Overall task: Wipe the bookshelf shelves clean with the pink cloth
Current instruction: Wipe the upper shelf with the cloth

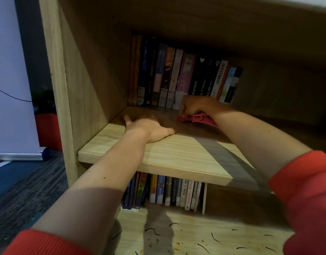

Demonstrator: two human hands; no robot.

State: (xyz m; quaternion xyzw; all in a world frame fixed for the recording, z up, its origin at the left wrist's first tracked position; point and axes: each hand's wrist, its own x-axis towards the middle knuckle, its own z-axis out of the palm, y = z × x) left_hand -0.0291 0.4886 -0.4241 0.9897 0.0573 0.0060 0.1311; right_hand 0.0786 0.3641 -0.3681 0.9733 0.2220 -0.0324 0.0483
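Note:
A light wooden shelf board runs across the middle of the bookshelf. My left hand lies flat on it, palm down, fingers spread toward the back. Further in and to the right, my right hand grips the bunched pink cloth and holds it against the shelf, just in front of a row of upright books. Part of the cloth is hidden under my hand and wrist.
The shelf's left side panel stands close to my left hand. Below, a second row of books stands on a lower shelf strewn with yellowish crumbs and dark thin strands. A red planter sits on the carpet at left.

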